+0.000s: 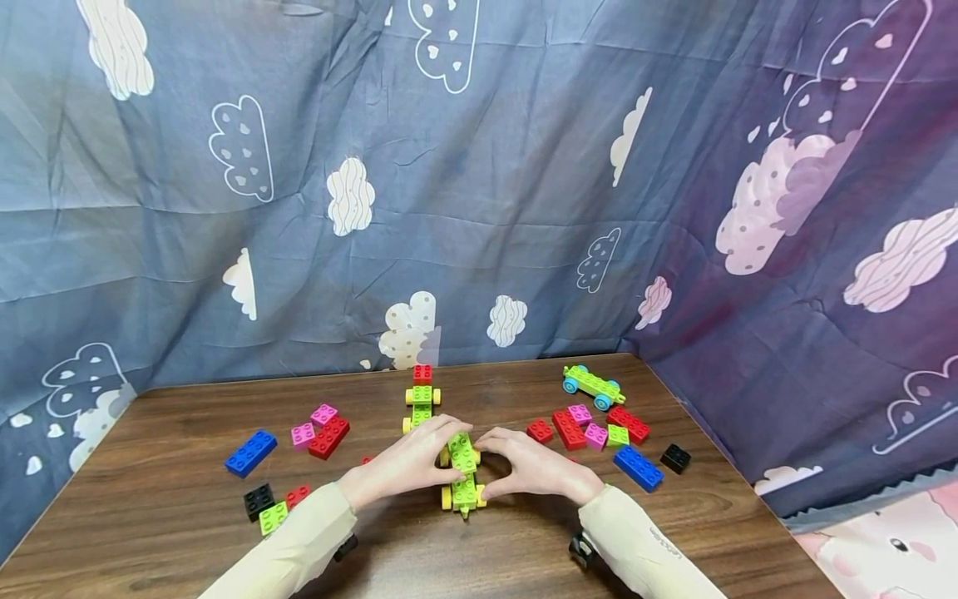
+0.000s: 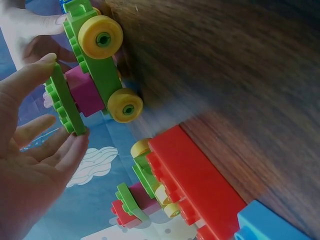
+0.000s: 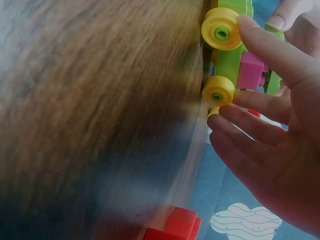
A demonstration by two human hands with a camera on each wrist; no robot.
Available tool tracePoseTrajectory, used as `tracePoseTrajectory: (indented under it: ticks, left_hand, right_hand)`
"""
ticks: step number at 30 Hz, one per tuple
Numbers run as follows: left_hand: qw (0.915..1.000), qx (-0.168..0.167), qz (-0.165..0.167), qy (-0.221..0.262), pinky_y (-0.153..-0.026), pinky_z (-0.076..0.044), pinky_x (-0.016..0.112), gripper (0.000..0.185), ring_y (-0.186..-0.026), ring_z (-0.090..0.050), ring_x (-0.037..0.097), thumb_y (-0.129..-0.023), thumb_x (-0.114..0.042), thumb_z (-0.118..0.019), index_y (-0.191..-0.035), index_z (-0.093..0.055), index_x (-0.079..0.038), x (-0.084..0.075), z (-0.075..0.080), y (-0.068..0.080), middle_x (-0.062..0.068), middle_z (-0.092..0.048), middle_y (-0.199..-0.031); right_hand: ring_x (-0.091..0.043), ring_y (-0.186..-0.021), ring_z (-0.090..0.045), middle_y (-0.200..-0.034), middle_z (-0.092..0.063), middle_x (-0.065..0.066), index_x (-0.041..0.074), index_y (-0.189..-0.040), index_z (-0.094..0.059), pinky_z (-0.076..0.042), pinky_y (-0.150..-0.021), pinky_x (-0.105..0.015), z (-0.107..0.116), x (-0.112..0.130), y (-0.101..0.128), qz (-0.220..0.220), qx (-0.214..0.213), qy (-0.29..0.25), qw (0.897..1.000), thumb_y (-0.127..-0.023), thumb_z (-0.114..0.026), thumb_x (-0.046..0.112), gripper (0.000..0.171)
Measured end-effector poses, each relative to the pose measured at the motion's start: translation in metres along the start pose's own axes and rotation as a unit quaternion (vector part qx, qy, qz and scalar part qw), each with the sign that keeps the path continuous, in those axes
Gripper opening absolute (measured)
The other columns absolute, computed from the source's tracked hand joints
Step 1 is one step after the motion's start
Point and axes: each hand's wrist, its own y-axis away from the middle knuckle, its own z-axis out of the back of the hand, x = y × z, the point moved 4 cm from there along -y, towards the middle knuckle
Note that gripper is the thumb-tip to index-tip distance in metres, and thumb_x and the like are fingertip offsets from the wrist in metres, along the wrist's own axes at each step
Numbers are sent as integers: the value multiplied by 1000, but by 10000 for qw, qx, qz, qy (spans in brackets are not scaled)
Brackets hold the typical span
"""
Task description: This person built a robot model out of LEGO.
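In front of me a light-green toy car base (image 1: 464, 495) with yellow wheels stands on the table. A magenta brick (image 2: 85, 91) sits on it, topped by a light-green plate (image 2: 66, 102). My left hand (image 1: 415, 453) pinches this plate by its ends, thumb on the near end and fingers on the far one. From the other side my right hand (image 1: 527, 464) reaches to the car, its thumb at the near yellow wheel (image 3: 221, 31) and its extended index finger at the far wheel (image 3: 218, 91). Its other fingers are spread.
Behind stands another yellow-wheeled car (image 1: 422, 408) with a red brick (image 1: 422, 373) on top. A blue-wheeled car (image 1: 591, 384) is at the back right. Loose bricks lie on both sides, including a blue brick (image 1: 251, 452) on the left and a black brick (image 1: 676, 457) on the right.
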Motion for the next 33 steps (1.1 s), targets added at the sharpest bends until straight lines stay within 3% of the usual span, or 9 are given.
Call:
tracePoseTrajectory:
  ticks: [3, 10, 18, 33]
  left_hand:
    - [9998, 109, 118, 125, -105, -48, 44, 63, -124, -57, 24, -86, -27, -77, -138, -52, -3, 2, 0, 0, 10, -60, -133]
    - [9996, 119, -11, 239, -103, -50, 43, 59, -120, -59, 26, -84, -23, -78, -133, -56, 1, 3, -1, -3, 12, -61, -130]
    - [9977, 288, 219, 568, -100, -51, 44, 60, -117, -60, 26, -84, -26, -78, -135, -57, -1, 6, 2, -2, 11, -61, -129]
    - [9988, 245, 285, 311, -105, -47, 48, 60, -125, -58, 32, -84, -25, -77, -133, -57, 2, 9, 5, -2, 17, -62, -133]
  right_hand:
    - [-19, -123, -58, -132, -60, -2, 8, -133, -61, -48, -106, -39, 0, 0, 0, 21, -28, 7, 10000, -82, -76, 50, 67]
    - [-19, -124, -58, -134, -60, -3, 7, -133, -60, -48, -107, -39, -1, -1, 1, 20, -67, 19, 10000, -83, -76, 49, 67]
    - [-20, -124, -58, -134, -60, -4, 8, -133, -60, -48, -107, -41, -1, -1, 1, -1, -13, -58, 10000, -83, -76, 50, 68]
    - [-20, -125, -57, -135, -59, -4, 7, -133, -60, -48, -107, -41, 0, -2, 1, -11, 4, -90, 10000, -82, -76, 50, 68]
